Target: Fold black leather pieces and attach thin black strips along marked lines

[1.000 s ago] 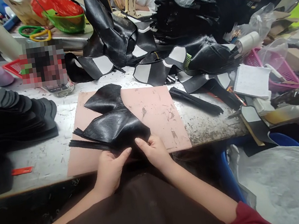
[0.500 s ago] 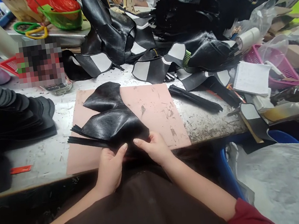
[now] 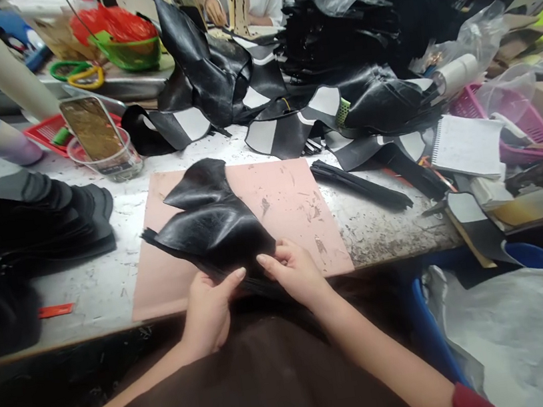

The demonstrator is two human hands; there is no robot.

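Observation:
A glossy black leather boot upper (image 3: 214, 228) lies on a pink board (image 3: 285, 195), its near part lifted over the board's front edge. It has two pointed flaps towards the left and a seam between them. My left hand (image 3: 211, 305) pinches the near edge, thumb on top and fingers mostly hidden. Close by on the right, my right hand (image 3: 297, 268) grips the near right corner between thumb and fingers. A dark zipper tape (image 3: 151, 235) runs along the lower left edge towards my left hand.
Stacked black pieces (image 3: 61, 213) stand at left, with an orange strip (image 3: 56, 310) in front. A phone (image 3: 92, 129) leans in a clear tub. Leather pieces (image 3: 205, 58) pile up behind. A notebook (image 3: 468, 143) lies right; a blue bin (image 3: 426, 316) stands below. Another person's hand (image 3: 214, 11) is at the back.
The view has shifted slightly, so things sit further right. The zipper ends that stuck out at left have been drawn in towards my hands. Both hands keep hold of the upper.

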